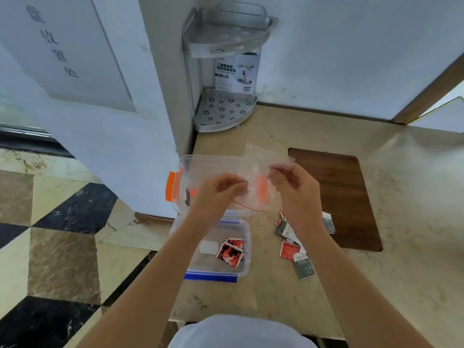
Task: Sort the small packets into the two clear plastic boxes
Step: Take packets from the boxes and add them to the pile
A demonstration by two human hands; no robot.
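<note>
Both hands, left (221, 192) and right (293, 189), fingers pinching a clear bag (261, 169) above the orange-latched box (180, 177); loose packets (293, 244) probably come next.

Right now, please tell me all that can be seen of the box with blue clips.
The box with blue clips is a clear plastic rectangle, lidless and open, lying flat at the stone counter's left edge, just in front of the orange-clipped box. Blue latches mark its near and far ends. Inside lie red-black packets and one white packet. The left forearm crosses above it.
</note>
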